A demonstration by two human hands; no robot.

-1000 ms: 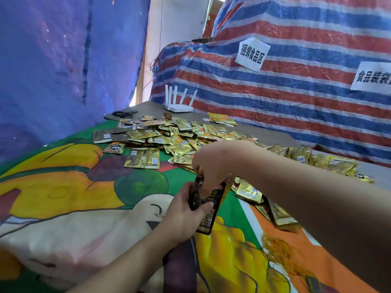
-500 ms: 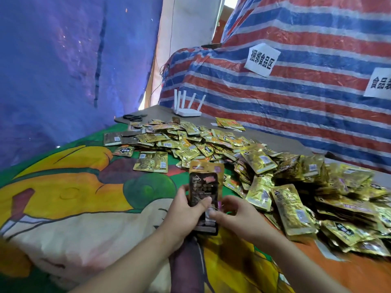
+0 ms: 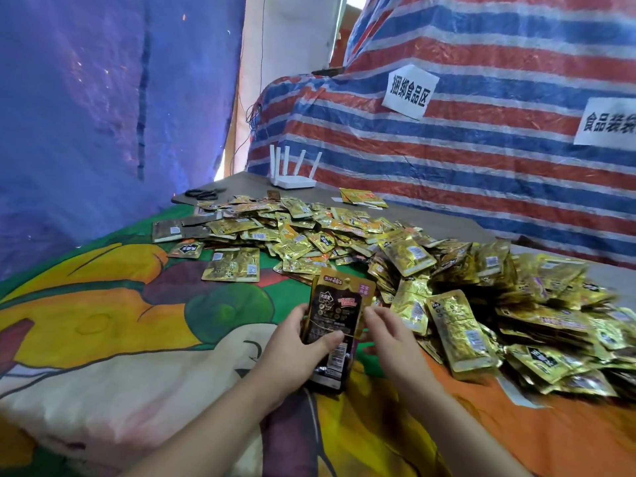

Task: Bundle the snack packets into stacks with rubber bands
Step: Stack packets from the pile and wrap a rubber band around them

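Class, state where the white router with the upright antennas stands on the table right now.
In the head view, the white router stands at the table's far end, against the striped tarp, right of the black scissors.
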